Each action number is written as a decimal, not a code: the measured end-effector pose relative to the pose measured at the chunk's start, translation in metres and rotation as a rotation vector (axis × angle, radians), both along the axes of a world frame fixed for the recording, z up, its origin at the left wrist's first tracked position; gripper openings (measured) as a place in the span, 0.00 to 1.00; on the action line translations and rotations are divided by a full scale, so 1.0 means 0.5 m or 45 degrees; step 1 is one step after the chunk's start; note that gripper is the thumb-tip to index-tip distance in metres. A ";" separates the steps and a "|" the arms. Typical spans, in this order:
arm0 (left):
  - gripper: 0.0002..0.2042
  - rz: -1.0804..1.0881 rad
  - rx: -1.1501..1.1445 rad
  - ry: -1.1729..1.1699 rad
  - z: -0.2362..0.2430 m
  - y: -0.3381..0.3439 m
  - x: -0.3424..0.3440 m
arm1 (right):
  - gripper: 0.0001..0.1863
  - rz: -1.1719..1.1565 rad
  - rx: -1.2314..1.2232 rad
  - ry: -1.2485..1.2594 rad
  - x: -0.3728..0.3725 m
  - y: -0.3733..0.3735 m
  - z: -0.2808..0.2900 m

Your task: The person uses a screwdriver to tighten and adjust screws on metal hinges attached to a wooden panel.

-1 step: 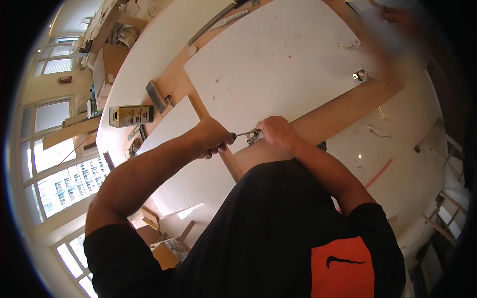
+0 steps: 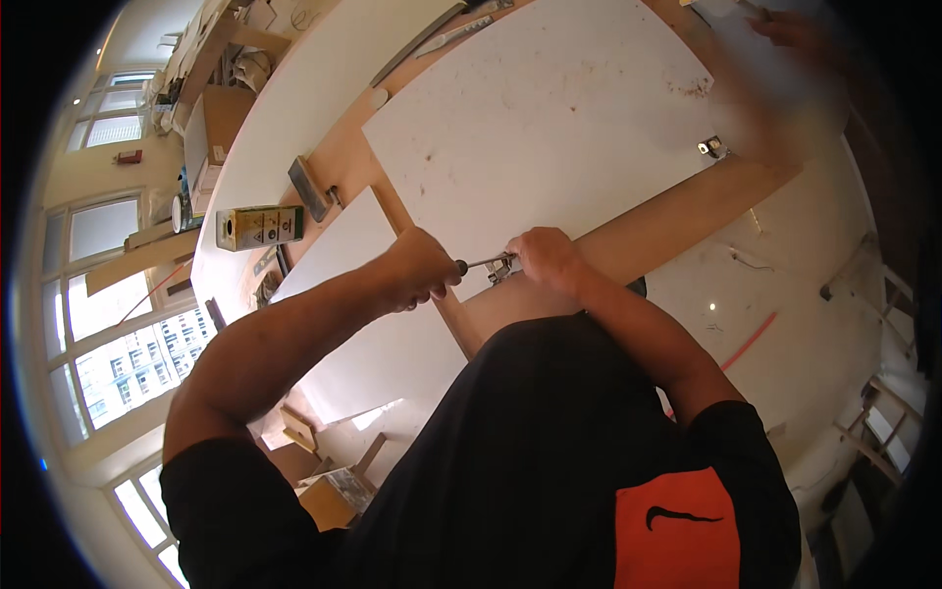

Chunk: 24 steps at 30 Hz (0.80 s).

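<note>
My left hand (image 2: 420, 267) is wrapped round the handle of a screwdriver (image 2: 482, 262). My right hand (image 2: 548, 257) is closed at the screwdriver's tip beside a metal hinge (image 2: 498, 276); whether its fingers pinch the shaft, a screw or the hinge is unclear. The hinge sits at the near edge of a large white panel (image 2: 520, 118), along a brown wooden strip (image 2: 648, 234). A second hinge (image 2: 713, 147) is farther right on that edge. A smaller white panel (image 2: 343, 255) lies at the left, partly under my left arm.
A rectangular metal can (image 2: 257, 228), a dark flat bar (image 2: 310, 188) and long tools (image 2: 442, 39) lie beyond the panels. Another person's blurred hand (image 2: 780, 29) shows at upper right. A red strip (image 2: 749, 342) is right of my arm. Wooden pieces (image 2: 324, 481) are below left.
My left forearm and elbow have shifted very slightly leftward. Both hands remain at the screwdriver and hinge.
</note>
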<state>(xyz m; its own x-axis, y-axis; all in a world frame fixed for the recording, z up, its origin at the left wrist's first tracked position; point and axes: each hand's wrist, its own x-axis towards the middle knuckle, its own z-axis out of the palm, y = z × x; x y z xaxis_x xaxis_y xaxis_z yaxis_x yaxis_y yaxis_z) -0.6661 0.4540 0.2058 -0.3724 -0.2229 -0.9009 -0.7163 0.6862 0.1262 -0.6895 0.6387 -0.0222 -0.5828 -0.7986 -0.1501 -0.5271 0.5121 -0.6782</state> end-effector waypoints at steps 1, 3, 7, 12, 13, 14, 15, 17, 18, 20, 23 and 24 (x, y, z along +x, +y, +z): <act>0.09 -0.536 -0.085 0.125 0.001 0.003 0.001 | 0.11 0.012 -0.023 0.042 0.000 0.000 0.005; 0.09 -1.281 -0.209 0.412 0.018 0.015 0.036 | 0.11 0.022 -0.017 0.038 0.000 0.005 0.003; 0.08 -1.754 -0.176 0.493 0.028 0.026 0.032 | 0.11 0.089 0.047 0.046 -0.004 0.006 0.014; 0.09 -0.614 -0.248 0.780 0.029 0.050 0.066 | 0.13 0.124 -0.087 0.103 0.011 0.034 0.009; 0.10 -0.214 -0.119 0.702 -0.031 -0.006 0.084 | 0.16 0.176 -0.132 0.145 0.000 0.022 0.020; 0.09 0.215 0.067 0.263 -0.019 -0.002 0.061 | 0.15 0.144 -0.078 0.061 0.013 0.025 0.021; 0.08 0.635 0.251 -0.191 -0.006 0.000 0.039 | 0.15 0.133 -0.079 0.074 0.001 0.024 0.015; 0.07 0.586 0.168 -0.178 0.005 0.011 0.017 | 0.14 0.058 -0.120 0.024 -0.004 0.023 0.008; 0.07 0.471 0.139 -0.154 0.009 0.012 0.015 | 0.15 0.085 -0.176 0.074 0.001 0.023 0.008; 0.05 0.024 0.020 -0.140 0.038 0.031 -0.009 | 0.15 0.101 -0.158 0.050 -0.005 0.013 0.002; 0.06 -1.783 -0.262 0.426 0.021 0.051 0.042 | 0.15 0.110 -0.153 0.063 -0.009 0.015 -0.003; 0.07 -1.971 -0.219 0.454 0.015 0.049 0.045 | 0.13 0.120 -0.053 0.040 -0.010 0.013 0.001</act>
<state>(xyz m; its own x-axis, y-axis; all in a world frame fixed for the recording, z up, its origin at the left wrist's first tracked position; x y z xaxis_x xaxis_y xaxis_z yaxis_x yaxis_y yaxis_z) -0.6436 0.4786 0.2134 -0.5024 0.4675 -0.7274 0.7001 0.7136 -0.0248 -0.6947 0.6451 -0.0219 -0.5087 -0.8553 -0.0986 -0.5931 0.4312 -0.6799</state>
